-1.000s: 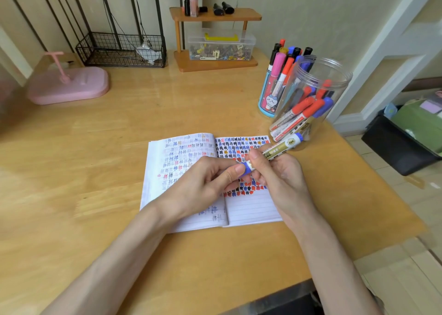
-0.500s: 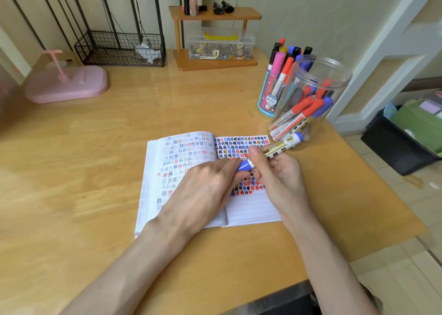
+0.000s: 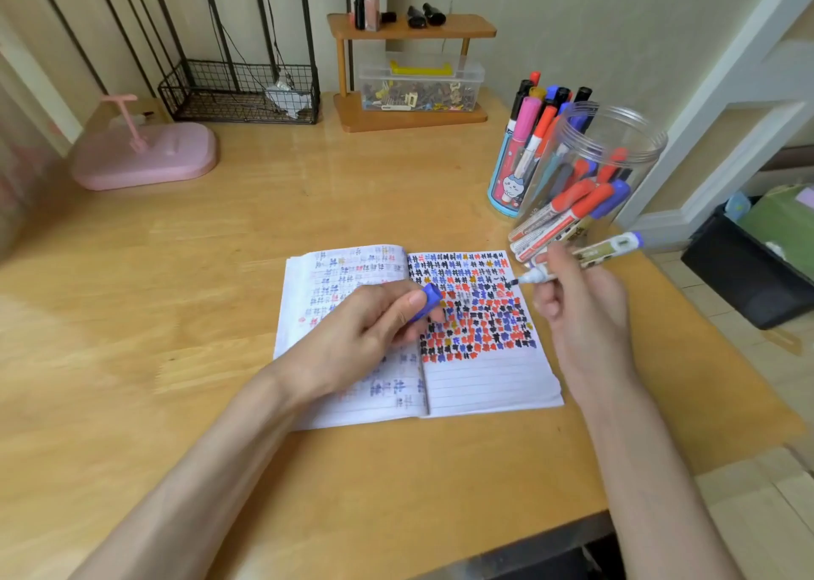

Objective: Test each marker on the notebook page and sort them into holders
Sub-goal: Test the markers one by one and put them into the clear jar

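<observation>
An open notebook [image 3: 489,381] lies on the wooden desk [image 3: 220,271], its right page dense with coloured test marks. My left hand [image 3: 370,333] rests on the left page and pinches a blue marker cap [image 3: 426,301]. My right hand [image 3: 581,311] grips the uncapped marker [image 3: 586,255], whose dark tip hovers just off the page's upper right edge. A clear plastic jar [image 3: 616,139] leans behind it with several red and blue markers inside. A blue cartoon pen cup [image 3: 511,178] holds several upright markers.
A pink flat case [image 3: 145,158] sits far left. A black wire basket [image 3: 238,90] stands at the back. A wooden shelf [image 3: 409,29] holds bottles above a clear box of clips [image 3: 418,88]. A black bin [image 3: 749,271] stands on the floor right of the desk.
The two hands have pulled apart: the cap came off in my left hand, and my right hand moved right with the uncapped marker.
</observation>
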Demonstrator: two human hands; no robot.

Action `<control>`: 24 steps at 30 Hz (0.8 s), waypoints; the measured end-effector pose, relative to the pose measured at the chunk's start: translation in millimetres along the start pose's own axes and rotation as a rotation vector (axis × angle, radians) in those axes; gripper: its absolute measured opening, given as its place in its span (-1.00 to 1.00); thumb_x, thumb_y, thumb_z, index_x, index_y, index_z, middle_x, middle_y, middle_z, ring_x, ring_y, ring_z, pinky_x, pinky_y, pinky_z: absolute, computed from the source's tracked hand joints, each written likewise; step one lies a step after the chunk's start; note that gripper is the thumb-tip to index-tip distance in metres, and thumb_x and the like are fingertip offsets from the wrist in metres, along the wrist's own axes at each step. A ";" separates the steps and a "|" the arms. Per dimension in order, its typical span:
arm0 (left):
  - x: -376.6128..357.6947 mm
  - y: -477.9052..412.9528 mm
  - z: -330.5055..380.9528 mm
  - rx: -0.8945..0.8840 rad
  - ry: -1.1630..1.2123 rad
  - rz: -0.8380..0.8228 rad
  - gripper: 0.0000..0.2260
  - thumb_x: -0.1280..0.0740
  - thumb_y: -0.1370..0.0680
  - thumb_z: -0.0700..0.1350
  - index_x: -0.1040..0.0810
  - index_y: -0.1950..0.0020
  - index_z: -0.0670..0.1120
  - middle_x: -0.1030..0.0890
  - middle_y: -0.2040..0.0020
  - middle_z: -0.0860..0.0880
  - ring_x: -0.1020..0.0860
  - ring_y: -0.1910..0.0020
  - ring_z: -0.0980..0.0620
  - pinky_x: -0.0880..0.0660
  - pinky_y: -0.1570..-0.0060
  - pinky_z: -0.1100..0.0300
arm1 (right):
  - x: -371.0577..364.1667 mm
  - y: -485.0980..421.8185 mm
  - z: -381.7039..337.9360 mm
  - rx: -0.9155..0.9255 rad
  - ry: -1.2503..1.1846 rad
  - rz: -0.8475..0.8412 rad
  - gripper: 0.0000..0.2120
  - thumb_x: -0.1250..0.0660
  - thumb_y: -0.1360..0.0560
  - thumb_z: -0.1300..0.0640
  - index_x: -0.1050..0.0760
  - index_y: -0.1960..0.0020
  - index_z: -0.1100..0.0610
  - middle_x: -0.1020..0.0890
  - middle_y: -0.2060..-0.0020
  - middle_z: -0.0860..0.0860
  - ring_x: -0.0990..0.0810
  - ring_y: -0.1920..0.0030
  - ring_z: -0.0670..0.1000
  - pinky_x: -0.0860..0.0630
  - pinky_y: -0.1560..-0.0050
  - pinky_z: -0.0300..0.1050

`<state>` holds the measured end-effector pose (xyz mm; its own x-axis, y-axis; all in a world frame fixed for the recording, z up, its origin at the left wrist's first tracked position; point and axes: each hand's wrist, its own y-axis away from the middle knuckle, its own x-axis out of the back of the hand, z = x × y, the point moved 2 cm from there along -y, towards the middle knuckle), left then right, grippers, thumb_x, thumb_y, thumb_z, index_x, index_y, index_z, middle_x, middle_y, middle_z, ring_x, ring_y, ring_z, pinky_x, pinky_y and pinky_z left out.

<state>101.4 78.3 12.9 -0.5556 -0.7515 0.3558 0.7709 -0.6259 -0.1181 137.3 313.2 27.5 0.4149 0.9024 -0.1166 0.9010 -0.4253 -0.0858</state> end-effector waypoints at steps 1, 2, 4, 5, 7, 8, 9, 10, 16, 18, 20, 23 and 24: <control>-1.5 -2.6 1.1 -0.020 -0.012 0.022 -0.64 -0.13 -0.73 0.03 -0.58 -0.01 -0.20 -0.50 0.27 -0.06 -0.40 0.35 0.06 -0.35 0.28 0.25 | -5.8 2.9 4.4 -0.004 0.061 -0.037 -0.69 -0.36 -0.64 -0.01 -0.44 0.21 0.11 -0.33 0.35 0.04 -0.24 0.34 -0.05 -0.11 0.30 -0.04; -4.4 -5.0 0.9 -0.035 -0.045 0.038 -0.67 -0.16 -0.73 0.03 -0.57 0.01 -0.17 -0.54 0.24 -0.11 -0.44 0.31 -0.06 -0.39 0.25 0.14 | -12.9 6.6 7.7 -0.009 0.109 -0.066 -0.67 -0.37 -0.64 0.01 -0.44 0.22 0.14 -0.35 0.39 0.02 -0.27 0.36 -0.06 -0.16 0.34 -0.12; -11.1 -7.1 -0.8 -0.030 -0.107 0.064 -0.78 -0.25 -0.72 0.03 -0.59 -0.03 -0.06 -0.61 0.20 -0.09 -0.52 0.24 -0.13 -0.47 0.18 0.02 | -23.8 14.1 8.7 0.001 0.162 -0.101 -0.68 -0.38 -0.64 0.08 -0.46 0.21 0.24 -0.38 0.42 0.04 -0.31 0.40 -0.08 -0.22 0.40 -0.22; -13.1 -7.0 -2.4 -0.034 -0.128 0.083 -0.83 -0.30 -0.70 0.04 -0.61 -0.08 -0.02 -0.64 0.19 -0.05 -0.55 0.24 -0.08 -0.49 0.18 0.07 | -24.8 16.0 8.2 0.003 0.175 -0.107 -0.68 -0.38 -0.63 0.11 -0.45 0.22 0.26 -0.39 0.44 0.03 -0.32 0.42 -0.09 -0.24 0.41 -0.23; -15.0 -6.8 -5.0 -0.038 -0.151 0.137 -0.88 -0.37 -0.67 0.03 -0.63 -0.11 0.02 -0.66 0.19 0.01 -0.55 0.29 0.02 -0.48 0.22 0.19 | -22.5 17.7 6.8 -0.002 0.193 -0.103 -0.69 -0.40 -0.62 0.13 -0.44 0.26 0.16 -0.41 0.45 0.02 -0.33 0.42 -0.06 -0.26 0.41 -0.23; -15.9 -7.2 -5.7 -0.038 -0.163 0.161 -0.88 -0.38 -0.66 0.03 -0.63 -0.11 0.02 -0.66 0.20 0.02 -0.54 0.31 0.04 -0.47 0.23 0.22 | -21.0 18.6 6.8 -0.002 0.201 -0.104 -0.69 -0.41 -0.61 0.13 -0.44 0.27 0.12 -0.41 0.44 0.04 -0.33 0.40 -0.03 -0.27 0.41 -0.22; -17.5 -7.9 -5.6 -0.039 -0.176 0.179 -0.88 -0.38 -0.65 0.04 -0.63 -0.11 0.02 -0.66 0.20 0.02 -0.54 0.31 0.05 -0.46 0.24 0.24 | -19.9 20.3 7.7 -0.002 0.204 -0.108 -0.69 -0.42 -0.61 0.13 -0.45 0.28 0.09 -0.42 0.45 0.03 -0.34 0.39 -0.02 -0.27 0.40 -0.22; -19.1 -8.8 -6.0 -0.042 -0.194 0.192 -0.87 -0.37 -0.65 0.05 -0.63 -0.10 0.03 -0.66 0.21 0.02 -0.53 0.32 0.06 -0.45 0.25 0.24 | -19.3 22.5 9.4 -0.005 0.204 -0.110 -0.68 -0.43 -0.60 0.14 -0.46 0.30 0.07 -0.44 0.47 -0.01 -0.36 0.40 -0.04 -0.28 0.40 -0.25; -21.4 -6.8 -8.3 -0.039 -0.253 0.228 -0.84 -0.35 -0.66 0.09 -0.63 -0.08 0.04 -0.63 0.27 0.03 -0.52 0.33 0.04 -0.41 0.28 0.22 | -3.6 32.4 21.3 -0.018 0.274 -0.044 -0.79 -0.48 -0.55 0.24 -0.58 0.25 0.16 -0.58 0.50 -0.10 -0.50 0.45 -0.17 -0.42 0.37 -0.33; -21.4 -6.5 -8.3 -0.037 -0.245 0.243 -0.86 -0.35 -0.66 0.07 -0.63 -0.08 0.03 -0.60 0.30 0.05 -0.49 0.37 0.09 -0.35 0.31 0.30 | 2.2 34.4 25.1 -0.013 0.311 -0.010 -0.84 -0.48 -0.54 0.25 -0.61 0.21 0.22 -0.60 0.50 -0.05 -0.55 0.45 -0.14 -0.45 0.38 -0.29; -22.1 -6.3 -8.6 -0.036 -0.241 0.262 -0.86 -0.36 -0.66 0.06 -0.63 -0.07 0.03 -0.59 0.31 0.06 -0.47 0.39 0.11 -0.32 0.33 0.34 | 5.2 35.8 29.3 0.003 0.349 0.023 -0.76 -0.48 -0.54 0.22 -0.57 0.27 0.28 -0.60 0.51 -0.02 -0.55 0.46 -0.10 -0.44 0.39 -0.21; -23.6 -6.1 -9.5 -0.035 -0.245 0.274 -0.84 -0.36 -0.65 0.07 -0.64 -0.08 0.02 -0.58 0.32 0.07 -0.47 0.39 0.12 -0.31 0.33 0.36 | 4.4 36.2 31.0 0.018 0.374 0.038 -0.70 -0.49 -0.53 0.18 -0.55 0.28 0.33 -0.60 0.52 -0.02 -0.54 0.48 -0.12 -0.42 0.42 -0.23; -23.9 -6.4 -10.0 -0.033 -0.246 0.276 -0.84 -0.36 -0.65 0.08 -0.64 -0.08 0.02 -0.58 0.32 0.06 -0.47 0.40 0.12 -0.31 0.33 0.36 | 3.9 35.9 31.3 0.015 0.378 0.039 -0.72 -0.50 -0.52 0.18 -0.57 0.26 0.33 -0.60 0.52 -0.03 -0.55 0.48 -0.13 -0.41 0.42 -0.26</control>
<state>106.7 98.2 -4.1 -0.2339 -0.8226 0.5182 0.8684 -0.4165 -0.2692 167.3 299.3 -7.0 0.4692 0.8461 0.2527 0.8826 -0.4586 -0.1034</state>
